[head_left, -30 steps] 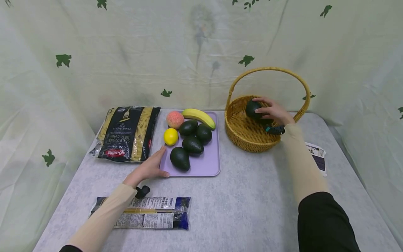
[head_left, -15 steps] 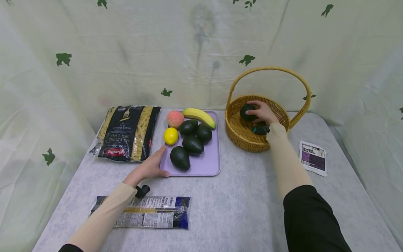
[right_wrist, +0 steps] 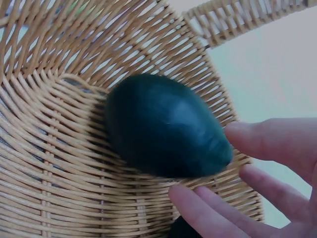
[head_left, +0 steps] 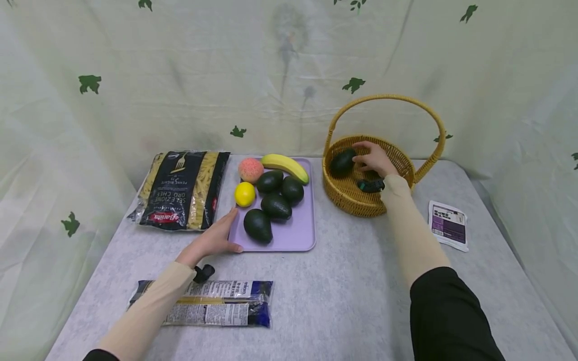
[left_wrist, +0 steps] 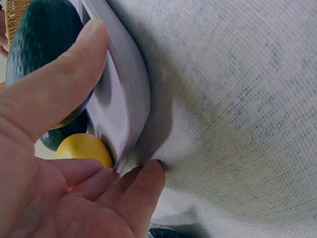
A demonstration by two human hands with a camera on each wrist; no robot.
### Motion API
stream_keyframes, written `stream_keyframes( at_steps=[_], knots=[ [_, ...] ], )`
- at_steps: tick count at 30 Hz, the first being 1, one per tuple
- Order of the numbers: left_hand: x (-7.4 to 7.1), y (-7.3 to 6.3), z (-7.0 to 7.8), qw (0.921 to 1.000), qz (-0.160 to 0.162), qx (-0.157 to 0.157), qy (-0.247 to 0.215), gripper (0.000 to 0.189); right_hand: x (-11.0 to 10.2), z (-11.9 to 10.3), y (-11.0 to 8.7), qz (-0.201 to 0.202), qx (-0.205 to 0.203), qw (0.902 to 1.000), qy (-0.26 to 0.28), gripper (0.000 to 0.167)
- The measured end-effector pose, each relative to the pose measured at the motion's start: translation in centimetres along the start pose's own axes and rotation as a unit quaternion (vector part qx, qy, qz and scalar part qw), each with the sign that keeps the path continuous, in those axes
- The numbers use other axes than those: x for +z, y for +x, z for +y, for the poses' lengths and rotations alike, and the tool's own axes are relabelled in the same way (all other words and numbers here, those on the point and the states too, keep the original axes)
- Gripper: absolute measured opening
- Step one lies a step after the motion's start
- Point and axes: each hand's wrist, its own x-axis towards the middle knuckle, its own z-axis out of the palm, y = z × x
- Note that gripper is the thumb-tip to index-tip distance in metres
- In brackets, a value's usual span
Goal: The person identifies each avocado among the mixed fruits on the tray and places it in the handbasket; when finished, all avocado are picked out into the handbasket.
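In the wicker basket (head_left: 356, 200), a dark green avocado (right_wrist: 166, 126) lies on its side against the wall. My right hand (head_left: 376, 159) is beside it, fingers spread and thumb tip right at its narrow end. A dark thing (right_wrist: 183, 229) shows partly below those fingers in the right wrist view. My left hand (head_left: 213, 241) rests at the near left corner of the lilac tray (head_left: 295, 238), thumb and fingers extended along its edges. On the tray lie several avocados (head_left: 258, 226), a lemon (head_left: 245, 194), a peach (head_left: 250, 170) and a banana (head_left: 285, 167).
A bag of penne pasta (head_left: 180, 190) lies left of the tray. Under my left forearm is a long clear-and-blue packet (head_left: 226, 303). A white and purple pouch (head_left: 448, 225) lies right of the basket, whose tall handle (head_left: 384, 97) arches above it.
My right hand moved left inside the basket with the avocado, which now lies at the left wall, the fingers loosened from it. The left hand stayed at the tray corner.
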Motion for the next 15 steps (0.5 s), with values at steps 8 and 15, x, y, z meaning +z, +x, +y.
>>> stream_keyframes(
  at_steps=[8, 15],
  knots=[
    [0.0, 0.0, 0.0, 1.0, -0.001, -0.002, -0.003, 0.103, -1.5, 0.7, -1.1, -0.034, -0.015, 0.9987, 0.036, 0.048],
    [-0.1, 0.0, 0.1, 0.9999, -0.004, -0.008, -0.009, 0.103, -2.7, 0.4, -2.3, -0.052, -0.044, 0.9964, 0.051, 0.049]
  ],
)
